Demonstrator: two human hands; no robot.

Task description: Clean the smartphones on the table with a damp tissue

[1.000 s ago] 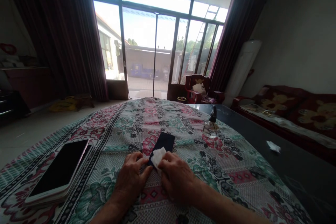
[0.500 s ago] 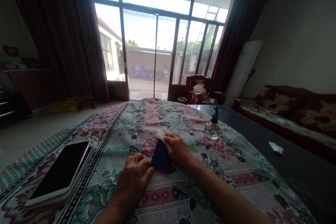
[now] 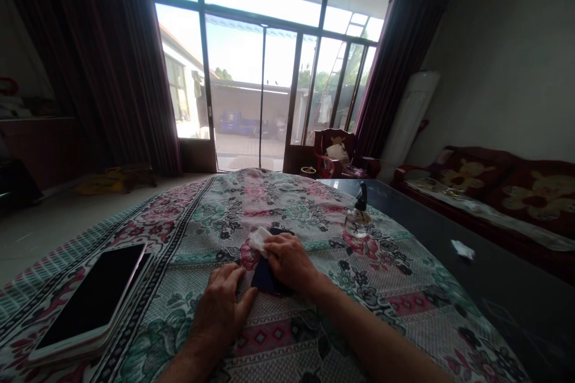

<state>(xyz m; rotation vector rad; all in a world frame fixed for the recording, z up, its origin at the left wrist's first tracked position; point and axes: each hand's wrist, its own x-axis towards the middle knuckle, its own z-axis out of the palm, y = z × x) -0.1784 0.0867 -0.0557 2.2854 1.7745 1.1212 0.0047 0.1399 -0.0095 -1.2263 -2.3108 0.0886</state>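
Note:
A dark blue phone [image 3: 264,278] with a reddish lower edge lies flat on the flowered tablecloth [image 3: 265,335]. My right hand [image 3: 290,258] is over its middle and right side, fingers closed on a crumpled white tissue [image 3: 259,240] at the phone's upper left. The hand hides part of the phone; its dark top edge shows beyond the fingers. My left hand [image 3: 223,298] rests on the cloth at the phone's left, thumb and fingers apart, the thumb tip by the lower left corner. Whether the thumb touches the phone I cannot tell.
At the left lies a stack of phones or tablets [image 3: 92,299], a black screen uppermost. A clear spray bottle [image 3: 358,221] with a black nozzle stands at the right. Beyond the cloth's edge, a crumpled white tissue [image 3: 462,249] lies on the dark tabletop [image 3: 431,233].
My right hand has slid left across the phone with the tissue, which now extends past the upper left edge. My left hand stays beside the phone. The view has shifted slightly.

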